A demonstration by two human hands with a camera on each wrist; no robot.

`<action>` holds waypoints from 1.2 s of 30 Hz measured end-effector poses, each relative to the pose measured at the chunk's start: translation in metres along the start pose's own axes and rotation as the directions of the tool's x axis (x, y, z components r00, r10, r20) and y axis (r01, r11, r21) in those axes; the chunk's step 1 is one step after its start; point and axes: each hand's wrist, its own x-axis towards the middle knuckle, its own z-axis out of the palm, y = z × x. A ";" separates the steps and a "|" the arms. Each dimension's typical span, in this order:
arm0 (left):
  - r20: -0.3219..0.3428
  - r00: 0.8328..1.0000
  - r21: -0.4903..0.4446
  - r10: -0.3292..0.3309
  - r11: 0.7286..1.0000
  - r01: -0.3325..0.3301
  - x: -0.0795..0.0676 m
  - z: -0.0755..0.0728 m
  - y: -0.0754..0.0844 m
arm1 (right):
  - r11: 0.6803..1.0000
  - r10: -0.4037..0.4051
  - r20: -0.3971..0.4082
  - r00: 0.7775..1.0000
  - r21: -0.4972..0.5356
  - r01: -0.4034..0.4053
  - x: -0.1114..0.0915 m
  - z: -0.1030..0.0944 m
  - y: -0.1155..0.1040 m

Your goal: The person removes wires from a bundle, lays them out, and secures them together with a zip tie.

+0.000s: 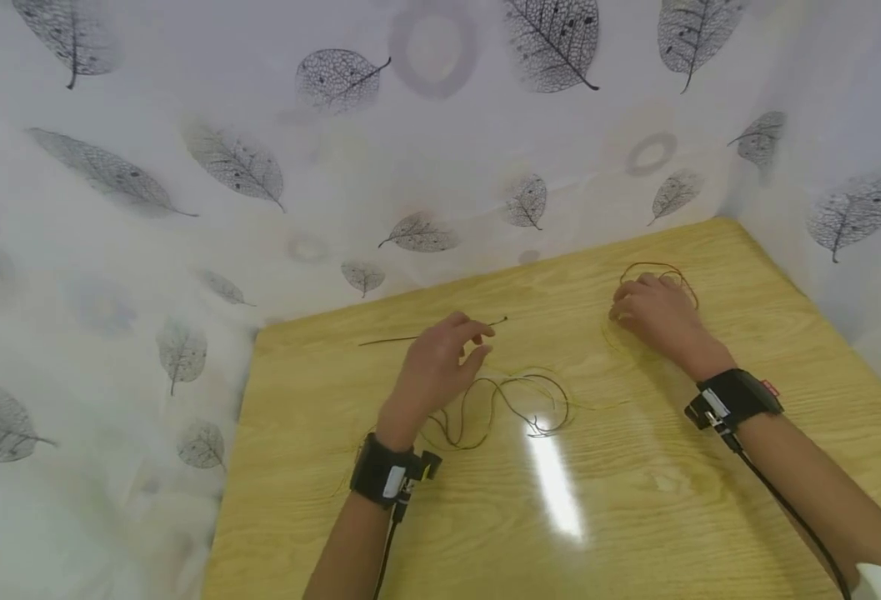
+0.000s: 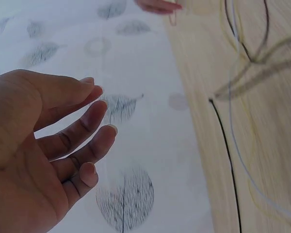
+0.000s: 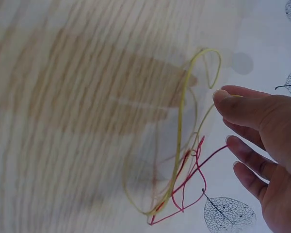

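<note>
My right hand (image 1: 661,321) is low over the table's far right part. In the right wrist view its thumb and index finger pinch a yellow cord (image 3: 180,126), which hangs in a loop. A tangled red cord (image 3: 202,167) lies below it, one strand running up to the other fingertips. My left hand (image 1: 434,362) hovers above the table with loosely bent fingers, thumb near the index finger, nothing visible between them. Beneath it lies a thin black cord (image 2: 229,155) with a knotted end. Nearer to me, brown and yellow cords (image 1: 500,388) lie in loose curves.
The wooden table (image 1: 635,517) meets a white leaf-print cloth (image 1: 440,150) at its back and sides. A pale cord (image 2: 238,150) crosses the left wrist view. Both wrists wear black bands with cameras and cables (image 1: 793,500). Light glares off the tabletop.
</note>
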 end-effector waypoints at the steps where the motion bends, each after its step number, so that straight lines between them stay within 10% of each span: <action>1: 0.010 1.000 0.005 0.017 1.000 -0.017 0.004 0.002 0.004 | 1.000 -0.010 -0.004 1.000 0.006 0.010 0.002 0.000 -0.001; 8: 0.059 0.997 0.052 0.057 0.997 -0.060 0.020 0.021 0.022 | 0.986 -0.123 -0.084 0.989 0.102 0.131 0.010 -0.026 -0.034; 18: 0.125 0.991 0.099 -0.040 0.995 0.027 0.047 0.037 0.054 | 0.930 -0.361 -0.218 0.907 -0.013 0.367 0.022 -0.056 -0.080; 36: -0.035 0.999 0.117 -0.001 0.993 0.005 0.057 0.041 0.062 | 0.929 -0.369 -0.267 0.890 -0.090 0.358 0.019 -0.073 -0.074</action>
